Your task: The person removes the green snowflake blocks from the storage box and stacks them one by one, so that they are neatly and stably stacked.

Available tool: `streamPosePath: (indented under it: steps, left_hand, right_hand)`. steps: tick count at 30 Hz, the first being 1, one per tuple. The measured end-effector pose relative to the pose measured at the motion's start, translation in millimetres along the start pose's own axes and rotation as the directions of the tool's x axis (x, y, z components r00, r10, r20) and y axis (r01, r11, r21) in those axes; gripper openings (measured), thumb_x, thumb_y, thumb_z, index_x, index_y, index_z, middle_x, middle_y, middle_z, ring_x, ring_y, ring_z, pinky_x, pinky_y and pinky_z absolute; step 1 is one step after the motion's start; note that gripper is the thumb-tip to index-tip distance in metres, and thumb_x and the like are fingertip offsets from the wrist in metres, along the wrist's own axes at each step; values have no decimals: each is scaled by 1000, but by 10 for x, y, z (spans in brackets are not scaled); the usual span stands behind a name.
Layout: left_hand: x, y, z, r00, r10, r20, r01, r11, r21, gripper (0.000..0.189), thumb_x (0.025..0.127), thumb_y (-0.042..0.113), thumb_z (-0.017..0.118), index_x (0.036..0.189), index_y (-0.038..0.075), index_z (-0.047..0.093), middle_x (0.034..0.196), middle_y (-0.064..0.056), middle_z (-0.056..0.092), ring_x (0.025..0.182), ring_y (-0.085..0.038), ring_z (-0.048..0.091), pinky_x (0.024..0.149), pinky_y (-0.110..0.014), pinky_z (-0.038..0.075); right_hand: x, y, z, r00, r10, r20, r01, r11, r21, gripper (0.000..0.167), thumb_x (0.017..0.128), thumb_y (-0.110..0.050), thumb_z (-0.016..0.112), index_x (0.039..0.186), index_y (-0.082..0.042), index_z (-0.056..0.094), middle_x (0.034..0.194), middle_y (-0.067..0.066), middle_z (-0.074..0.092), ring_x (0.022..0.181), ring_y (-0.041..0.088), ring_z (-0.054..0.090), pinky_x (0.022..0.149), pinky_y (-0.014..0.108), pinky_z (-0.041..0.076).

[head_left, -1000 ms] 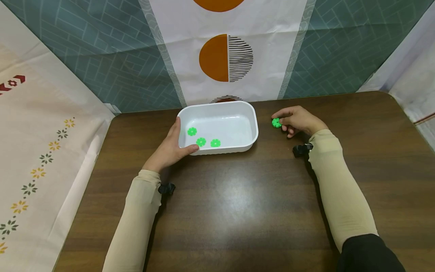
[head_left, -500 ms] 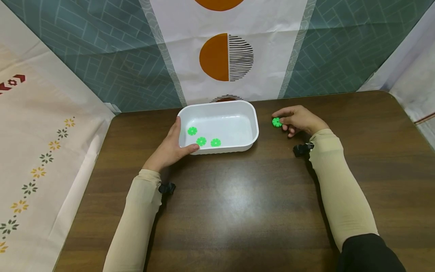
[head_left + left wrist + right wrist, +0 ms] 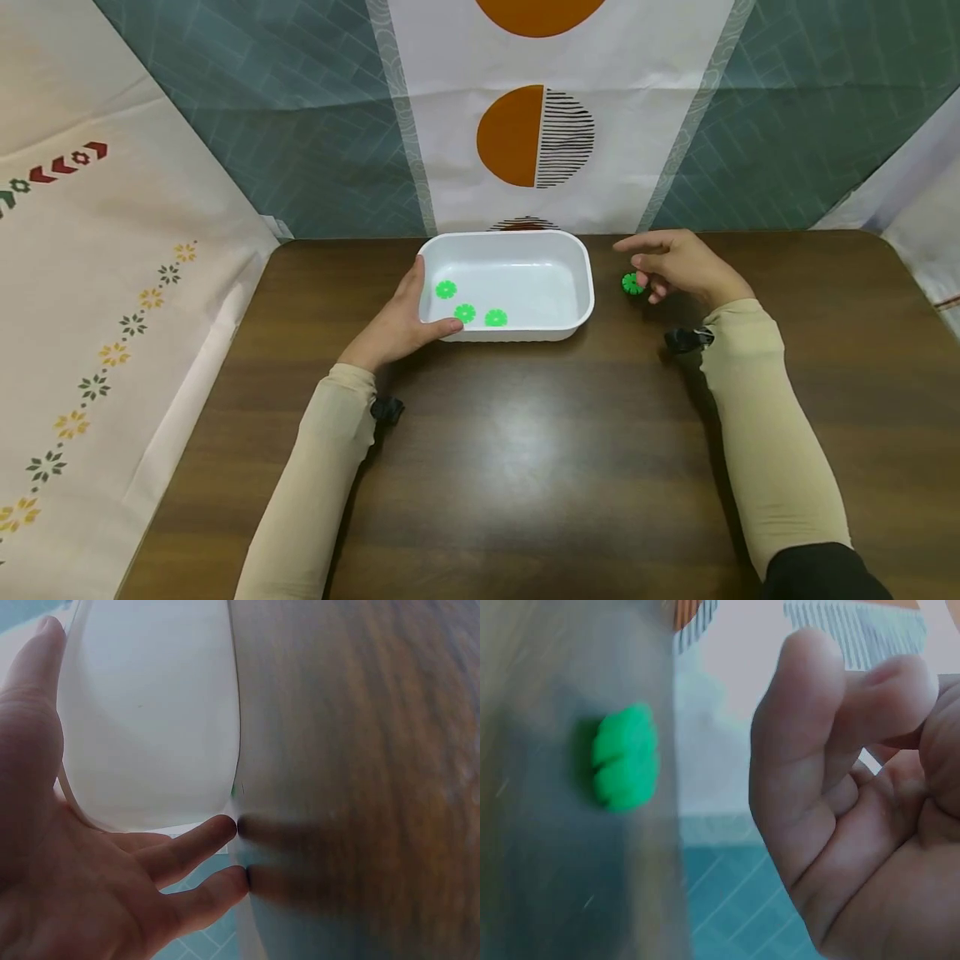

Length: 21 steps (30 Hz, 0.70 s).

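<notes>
My left hand (image 3: 397, 327) grips the left end of a white plastic tray (image 3: 579, 325), its thumb over the front rim. In the left wrist view the tray's outer wall (image 3: 150, 720) stands beside the thumb, with the other fingers spread at its end. Several green flower-shaped discs (image 3: 496, 317) lie on the tray's floor. To the right of the tray, a thick green notched disc (image 3: 632, 284) sits on the table. Just over it, my right hand (image 3: 686, 265) holds nothing, fingers loosely bent. The right wrist view shows a gap between those fingers and the green disc (image 3: 628, 757).
The brown wooden table (image 3: 517, 467) spreads in front of the tray and to both sides. A patterned cloth (image 3: 645, 108) hangs right behind the table's back edge. A white cloth (image 3: 172, 333) with printed flowers borders the left side.
My right hand has let go of the green disc and risen slightly off it. The left hand keeps its hold on the tray. The head view has shifted, moving the scene rightward.
</notes>
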State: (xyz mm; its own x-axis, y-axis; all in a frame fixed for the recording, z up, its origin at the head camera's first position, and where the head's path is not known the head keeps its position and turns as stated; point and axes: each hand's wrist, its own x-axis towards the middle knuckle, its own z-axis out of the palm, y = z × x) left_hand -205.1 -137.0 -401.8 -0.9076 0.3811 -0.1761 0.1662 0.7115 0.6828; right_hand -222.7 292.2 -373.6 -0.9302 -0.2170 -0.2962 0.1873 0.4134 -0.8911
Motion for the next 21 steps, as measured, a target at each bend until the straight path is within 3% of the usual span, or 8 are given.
streamPosePath:
  steps: [7, 11, 15, 18, 21]
  left_hand:
    - [11, 0, -11, 1000, 8, 1, -8, 1000, -18, 128, 83, 58, 77, 160, 16, -17, 168, -9, -7, 151, -30, 13, 117, -48, 21]
    - [2, 2, -8, 1000, 13, -7, -13, 1000, -23, 131, 83, 57, 78, 159, 12, -19, 167, -7, -16, 153, -27, 2, 118, -47, 19]
    - [-3, -8, -2, 1000, 22, -13, -22, 1000, -22, 131, 83, 58, 77, 159, 9, -19, 164, -2, -26, 152, -24, -6, 119, -46, 16]
    - [0, -14, 0, 1000, 25, -14, -25, 999, -26, 131, 83, 59, 77, 159, 9, -18, 164, -1, -27, 152, -25, -5, 119, -46, 17]
    - [3, -14, -1, 1000, 27, -12, -27, 999, -25, 131, 83, 60, 76, 159, 11, -18, 164, 0, -25, 152, -27, -1, 118, -47, 18]
  right_hand:
    - [41, -416, 181, 996, -88, 33, 87, 996, 14, 33, 104, -6, 55, 136, -1, 60, 76, 17, 62, 53, 21, 49, 59, 37, 53]
    - [83, -661, 295, 992, -101, 79, 100, 995, 23, 31, 104, -14, 58, 132, -4, 64, 82, 20, 61, 57, 25, 52, 62, 39, 54]
    - [173, -884, 420, 979, -145, 142, 159, 983, -91, 29, 103, -18, 60, 130, -9, 68, 88, 21, 63, 61, 33, 56, 65, 40, 56]
    - [270, -1016, 516, 966, -176, 190, 211, 960, -184, 28, 103, -20, 61, 128, -11, 69, 89, 22, 65, 65, 38, 59, 68, 40, 56]
    - [372, -1124, 619, 957, -177, 232, 226, 952, -208, 28, 102, -21, 62, 128, -12, 70, 91, 24, 65, 67, 39, 60, 69, 38, 56]
